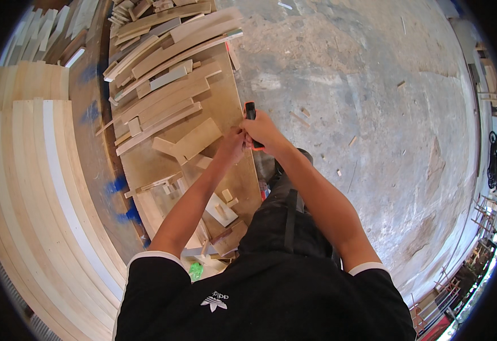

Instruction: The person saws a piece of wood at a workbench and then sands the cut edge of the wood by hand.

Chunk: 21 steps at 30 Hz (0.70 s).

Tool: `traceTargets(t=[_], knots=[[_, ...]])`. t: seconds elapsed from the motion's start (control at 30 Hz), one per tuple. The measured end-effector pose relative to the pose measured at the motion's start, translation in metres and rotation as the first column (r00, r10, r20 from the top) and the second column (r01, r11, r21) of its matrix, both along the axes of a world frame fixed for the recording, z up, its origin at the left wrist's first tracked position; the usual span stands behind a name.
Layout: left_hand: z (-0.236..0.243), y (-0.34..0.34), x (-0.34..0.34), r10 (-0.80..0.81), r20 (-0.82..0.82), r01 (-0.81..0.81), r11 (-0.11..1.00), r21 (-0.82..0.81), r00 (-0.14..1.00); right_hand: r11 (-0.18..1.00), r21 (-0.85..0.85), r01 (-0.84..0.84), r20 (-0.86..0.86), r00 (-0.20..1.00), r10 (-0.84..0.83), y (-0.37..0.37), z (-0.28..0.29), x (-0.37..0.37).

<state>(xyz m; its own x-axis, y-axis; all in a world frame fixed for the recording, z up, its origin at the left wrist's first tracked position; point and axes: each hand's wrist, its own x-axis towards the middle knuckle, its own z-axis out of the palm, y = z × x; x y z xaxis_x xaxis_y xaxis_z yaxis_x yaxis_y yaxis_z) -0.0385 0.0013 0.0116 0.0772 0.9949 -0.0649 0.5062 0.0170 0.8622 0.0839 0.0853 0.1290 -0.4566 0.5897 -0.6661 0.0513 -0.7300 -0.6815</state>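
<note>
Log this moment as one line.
right hand: gripping black-and-orange tool | left hand: close beside it | wood pieces: spread on brown worktop

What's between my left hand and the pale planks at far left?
From your left hand, the head view shows loose wood pieces on a tan board, then a brown, blue-stained surface.

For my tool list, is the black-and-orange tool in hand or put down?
In hand: the right hand grips the black-and-orange tool, whose black end shows past it.
</note>
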Motion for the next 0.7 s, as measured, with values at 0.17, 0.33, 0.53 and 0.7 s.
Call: traceTargets(t=[0.17, 0.33, 0.53, 0.7], knots=[[-0.009, 0.006, 0.0, -0.037, -0.102, 0.033, 0.999, -0.039, 0.994, 0.994, -0.076, -0.079, 0.094, 0.992, 0.086, 0.02, -0.008, -0.014], [-0.015, 0.016, 0.007, 0.355, 0.533, -0.273, 0.935, -0.228, 0.768, 0.969, 0.173, -0.176, 0.184, 0.972, 0.144, 0.0, -0.017, -0.019], [0.024, 0.014, 0.008, 0.568, 0.44, -0.203, 0.743, -0.638, 0.695, 0.968, 0.214, -0.13, 0.174, 0.98, 0.093, -0.025, 0.003, -0.009], [-0.011, 0.011, 0.002, 0.391, 0.395, -0.137, 0.833, -0.535, 0.832, 0.989, 0.148, -0.03, 0.127, 0.992, 0.011, -0.027, 0.008, 0.003]])
